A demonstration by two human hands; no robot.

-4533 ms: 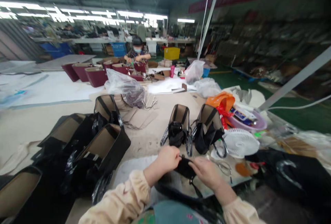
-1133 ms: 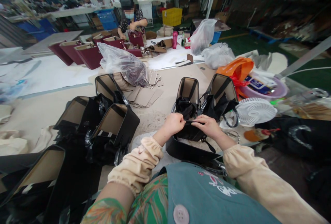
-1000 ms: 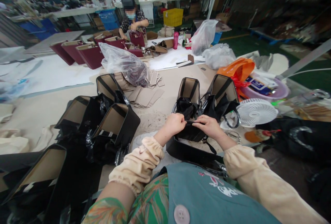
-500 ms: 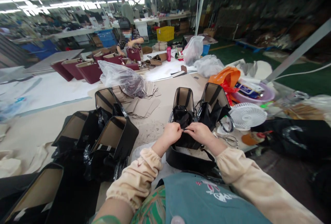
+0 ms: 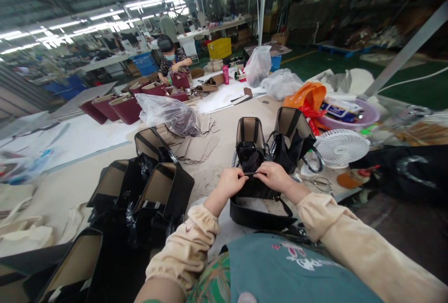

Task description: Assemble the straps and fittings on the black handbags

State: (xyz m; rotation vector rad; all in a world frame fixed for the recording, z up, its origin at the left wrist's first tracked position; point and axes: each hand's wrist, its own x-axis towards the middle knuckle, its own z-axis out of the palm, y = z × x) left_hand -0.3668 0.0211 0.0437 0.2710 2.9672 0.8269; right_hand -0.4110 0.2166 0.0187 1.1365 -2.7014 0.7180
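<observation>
A black handbag (image 5: 259, 205) lies in front of me on the table edge, its opening facing up. My left hand (image 5: 231, 182) pinches the black top edge of the bag from the left. My right hand (image 5: 275, 175) pinches the same edge from the right, fingertips nearly meeting the left ones. Both hands are closed on that edge. Just beyond them stand two open black bags (image 5: 249, 140) with tan lining (image 5: 293, 130), side by side.
Several more open black bags (image 5: 164, 191) crowd the left of the beige table (image 5: 70, 177). A white fan (image 5: 341, 146), scissors (image 5: 320, 182), an orange bag (image 5: 304, 97) and a pink basin (image 5: 364, 118) sit right. A clear plastic sack (image 5: 168, 114) and card pieces (image 5: 198, 146) lie ahead. Another person (image 5: 171, 60) works on maroon bags (image 5: 122, 107) far back.
Both hands stay pinched on the bag's top edge and have drawn closer together. The camera has tilted up and swung a little, so the far room shows more.
</observation>
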